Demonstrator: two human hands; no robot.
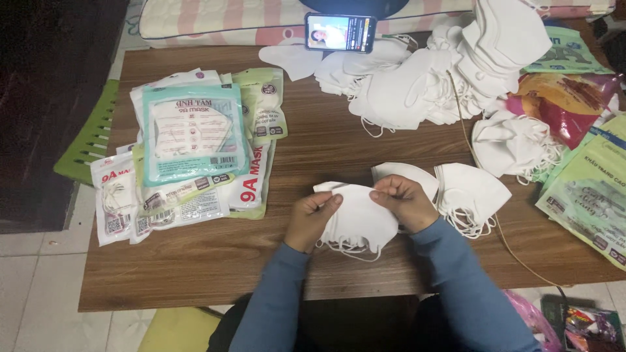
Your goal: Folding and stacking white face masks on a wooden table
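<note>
Head view: one camera looking down on a brown wooden tabletop (326, 146)
Landmark: the small stack of folded white masks (358, 218) held near the tabletop's front edge, roughly at its middle
Left hand (312, 218): grip closed on the stack's left upper corner, thumb on top, fingers curled under; blue sleeve runs back toward the camera
Right hand (404, 201): grip closed on the stack's upper edge just right of the left hand, fingertips pinching the top layer; the two hands nearly meet
Stack: white, curved, ear loops hanging off its near edge, resting on or just above the wood, cannot tell which
Just right of the stack: a second pile of white masks (473, 192) lying flat, loops trailing toward the front; one more mask peeks out behind the right hand
Far behind the stack: a large loose heap of white masks (417, 85) reaching to the back right corner
Behind the heap: a phone (340, 32) lying sideways, screen lit
Well left of the stack: a spread of sealed mask packets (189, 150), teal and pale green, overlapping one another
Far right of the stack: empty green pouches (587, 192) and a red-yellow bag (570, 98)
Crossing right of the stack: a thin tan cord (486, 189) running from the heap to the front edge
</note>
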